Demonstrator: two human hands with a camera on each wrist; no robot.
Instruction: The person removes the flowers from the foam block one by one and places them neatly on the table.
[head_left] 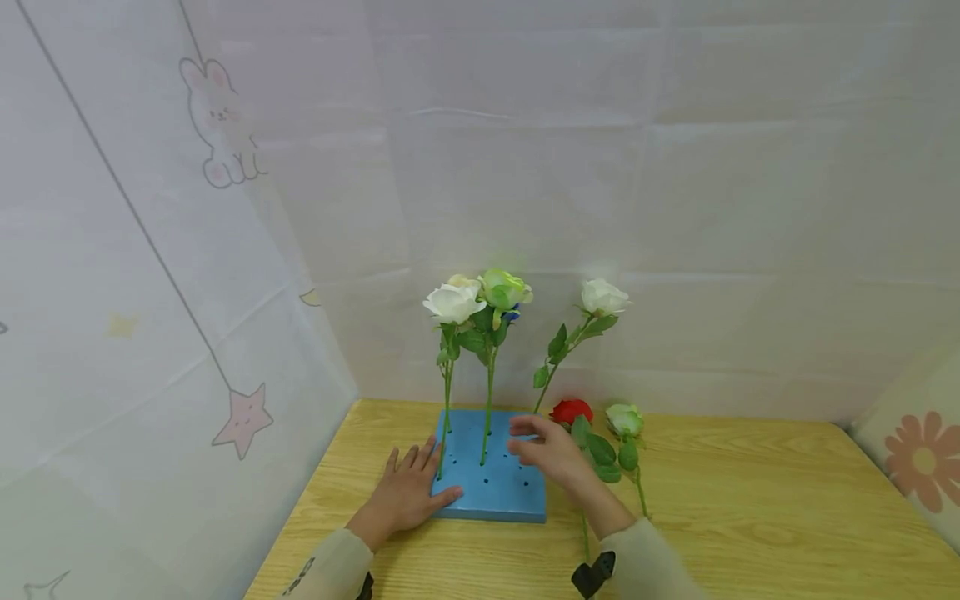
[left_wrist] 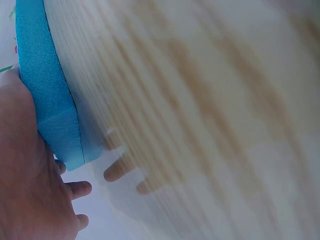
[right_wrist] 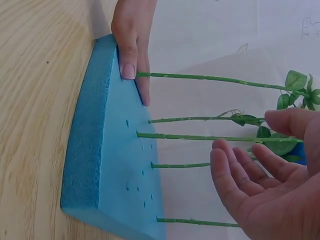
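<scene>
A blue foam block (head_left: 491, 502) dotted with small holes lies on the table. My left hand (head_left: 408, 493) rests on its left edge, thumb on the top face and fingers spread. Artificial roses stand in the block: a white rose (head_left: 453, 305), a green rose (head_left: 502, 288), a partly hidden blue flower (head_left: 513, 313), and a white rose (head_left: 604, 297) leaning right. Over the block's right side my right hand (head_left: 553, 454) hovers with nothing in it. In the right wrist view its loosely bent fingers (right_wrist: 227, 172) are beside the green stems (right_wrist: 195, 137).
Right of the block, a red rose (head_left: 572, 411) and a pale green rose (head_left: 625, 420) lie on the wooden table (head_left: 750, 500). A pale cloth backdrop (head_left: 712, 250) rises behind the table, with another printed sheet (head_left: 150, 333) on the left.
</scene>
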